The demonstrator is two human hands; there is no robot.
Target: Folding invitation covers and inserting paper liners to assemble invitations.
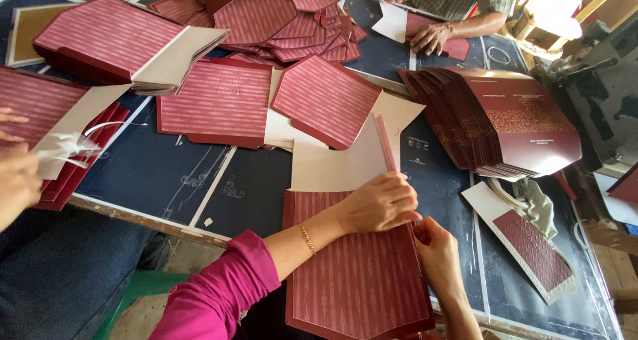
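From the head view, the person's left hand [377, 202], wearing a thin bracelet above a magenta sleeve, lies knuckles up on the upper right corner of a maroon striped card sheet [355, 273] that sits on the dark blue table [159, 174] right at its near edge, fingers curled and pressing down on a narrow side flap [385, 144] that stands upright from the sheet's right edge. The right hand [435, 250] sits just beside the sheet's right edge, touching the left hand's fingertips, its fingers pressed together against the fold; whether it pinches the edge cannot be told. A pale, unprinted panel [339, 160] of the sheet lies flat behind the left hand. To the right a fanned stack of finished maroon folders [505, 120] rests on the table. Further back, loose striped sheets [286, 21] are heaped up. A co-worker's hand [432, 37] rests on a sheet at the far side, and another person's hand [16, 177] at the left edge is near a white strip.
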